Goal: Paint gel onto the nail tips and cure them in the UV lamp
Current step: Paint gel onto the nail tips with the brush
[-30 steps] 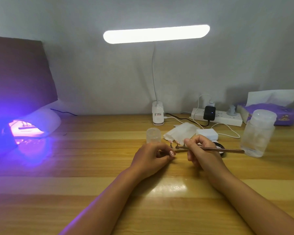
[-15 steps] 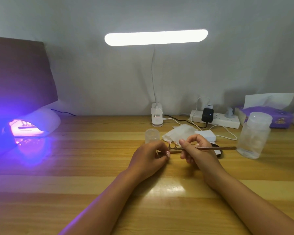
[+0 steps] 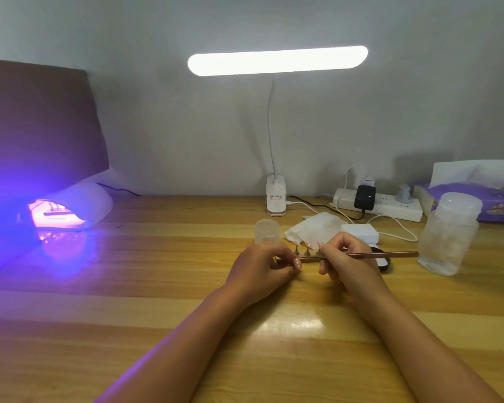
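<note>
A pale wooden desk (image 3: 157,274) runs back to a grey wall. At its middle the left hand (image 3: 262,266) curls round the left end of a small stand (image 3: 307,253), apparently to steady the nail tips (image 3: 307,244) upright for painting. The right hand (image 3: 344,260) pinches a brush (image 3: 390,254) near its head for fine control. The lit UV lamp (image 3: 82,205) sits far left with bare desk between. A jar (image 3: 448,237) stands just beside the brush's right end.

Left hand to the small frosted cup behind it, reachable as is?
Probably yes: the frosted cup stands just past the left hand, bare table between. But its fingers grip the nail tip stand while the right hand holds the brush, so it must let go.
</note>
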A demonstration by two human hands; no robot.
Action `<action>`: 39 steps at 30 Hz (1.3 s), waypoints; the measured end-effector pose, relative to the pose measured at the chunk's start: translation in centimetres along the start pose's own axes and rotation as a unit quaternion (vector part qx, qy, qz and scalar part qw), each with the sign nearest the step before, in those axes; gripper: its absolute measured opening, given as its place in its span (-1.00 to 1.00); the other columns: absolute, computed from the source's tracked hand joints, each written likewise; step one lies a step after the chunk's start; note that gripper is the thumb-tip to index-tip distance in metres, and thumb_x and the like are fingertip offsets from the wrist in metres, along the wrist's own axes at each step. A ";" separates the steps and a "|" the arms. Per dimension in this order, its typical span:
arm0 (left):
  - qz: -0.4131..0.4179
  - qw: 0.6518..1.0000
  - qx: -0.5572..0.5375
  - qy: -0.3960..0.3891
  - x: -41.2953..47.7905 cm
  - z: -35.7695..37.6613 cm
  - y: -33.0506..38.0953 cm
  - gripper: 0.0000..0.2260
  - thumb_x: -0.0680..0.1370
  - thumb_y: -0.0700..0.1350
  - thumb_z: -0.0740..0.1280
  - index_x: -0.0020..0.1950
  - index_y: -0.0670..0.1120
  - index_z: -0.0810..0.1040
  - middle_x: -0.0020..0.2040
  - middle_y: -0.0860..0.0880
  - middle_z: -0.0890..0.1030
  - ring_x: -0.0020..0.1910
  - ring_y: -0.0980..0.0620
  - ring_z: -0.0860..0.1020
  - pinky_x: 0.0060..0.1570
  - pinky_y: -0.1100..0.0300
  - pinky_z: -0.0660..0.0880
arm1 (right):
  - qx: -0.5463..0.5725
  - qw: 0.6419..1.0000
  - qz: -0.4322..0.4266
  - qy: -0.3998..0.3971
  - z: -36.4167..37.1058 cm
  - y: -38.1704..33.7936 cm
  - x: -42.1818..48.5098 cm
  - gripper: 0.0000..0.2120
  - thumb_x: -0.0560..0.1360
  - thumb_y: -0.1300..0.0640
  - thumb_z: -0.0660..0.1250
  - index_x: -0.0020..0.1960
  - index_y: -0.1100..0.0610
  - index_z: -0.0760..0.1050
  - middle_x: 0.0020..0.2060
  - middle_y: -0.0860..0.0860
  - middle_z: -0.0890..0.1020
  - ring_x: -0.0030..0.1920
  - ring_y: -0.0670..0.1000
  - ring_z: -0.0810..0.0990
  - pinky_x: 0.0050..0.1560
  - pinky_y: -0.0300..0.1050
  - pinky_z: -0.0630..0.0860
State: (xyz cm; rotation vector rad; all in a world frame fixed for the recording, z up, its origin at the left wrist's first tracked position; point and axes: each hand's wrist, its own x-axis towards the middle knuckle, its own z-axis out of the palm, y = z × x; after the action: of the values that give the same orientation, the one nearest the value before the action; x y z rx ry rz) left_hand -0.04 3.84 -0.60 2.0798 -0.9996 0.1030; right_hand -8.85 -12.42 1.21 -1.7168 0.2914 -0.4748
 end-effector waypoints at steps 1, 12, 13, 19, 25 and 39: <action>-0.002 1.000 -0.005 0.000 0.0 0.0 0.0 -0.92 0.48 -0.02 0.47 -0.13 0.18 0.66 -0.13 0.20 0.64 -0.29 0.28 0.49 -0.23 0.26 0.44 | 0.000 1.000 -0.004 -0.004 0.0 0.0 -0.1 -0.80 0.55 0.10 0.33 -0.20 0.15 0.43 -0.45 0.05 0.62 -0.52 -0.16 0.43 -0.50 -0.32 0.35; -0.009 1.000 -0.014 -0.006 0.1 -0.1 -0.2 -0.92 0.48 -0.02 0.47 -0.12 0.19 0.66 -0.12 0.16 0.66 -0.25 0.21 0.51 -0.17 0.12 0.54 | -0.092 0.995 -0.006 -0.048 0.2 0.2 0.1 -0.87 0.51 0.17 0.34 -0.19 0.18 0.45 -0.49 0.03 0.61 -0.52 -0.23 0.47 -0.33 -0.22 0.36; -0.006 1.000 -0.013 -0.005 0.1 -0.1 -0.2 -0.91 0.48 -0.02 0.47 -0.13 0.20 0.66 -0.12 0.17 0.65 -0.26 0.24 0.49 -0.19 0.17 0.51 | -0.089 0.995 -0.003 -0.043 0.2 0.2 0.1 -0.87 0.50 0.18 0.34 -0.20 0.18 0.45 -0.50 0.03 0.59 -0.52 -0.21 0.47 -0.32 -0.19 0.37; 0.001 1.000 -0.003 0.002 0.0 0.0 -0.1 -0.91 0.48 -0.03 0.48 -0.12 0.19 0.66 -0.16 0.20 0.63 -0.27 0.34 0.48 -0.26 0.37 0.35 | 0.002 1.000 0.001 -0.025 -0.1 -0.2 -0.3 -0.79 0.53 0.05 0.36 -0.15 0.18 0.44 -0.43 0.03 0.64 -0.52 -0.17 0.42 -0.50 -0.32 0.37; -0.002 1.000 0.009 0.006 0.2 0.1 -0.4 -0.92 0.47 -0.03 0.49 -0.07 0.14 0.69 -0.19 0.22 0.60 -0.28 0.26 0.49 -0.25 0.27 0.44 | -0.076 0.996 -0.009 -0.052 0.3 -0.3 -0.1 -0.82 0.52 0.06 0.38 -0.16 0.12 0.45 -0.40 0.01 0.67 -0.46 -0.24 0.52 -0.32 -0.27 0.39; 0.002 1.000 0.029 -0.001 0.0 -0.2 0.1 -0.90 0.49 -0.02 0.47 -0.01 0.08 0.69 -0.12 0.16 0.60 -0.21 0.20 0.51 -0.18 0.14 0.54 | -0.067 0.996 -0.016 -0.054 0.1 -0.4 -0.5 -0.83 0.53 0.07 0.37 -0.13 0.12 0.44 -0.38 0.02 0.67 -0.45 -0.23 0.54 -0.32 -0.26 0.39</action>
State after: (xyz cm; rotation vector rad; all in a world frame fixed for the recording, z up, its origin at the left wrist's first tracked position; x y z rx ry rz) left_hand -0.07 3.97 -0.42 2.1319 -1.0126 0.1323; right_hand -9.28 -11.98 1.53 -1.8732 0.2223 -0.3907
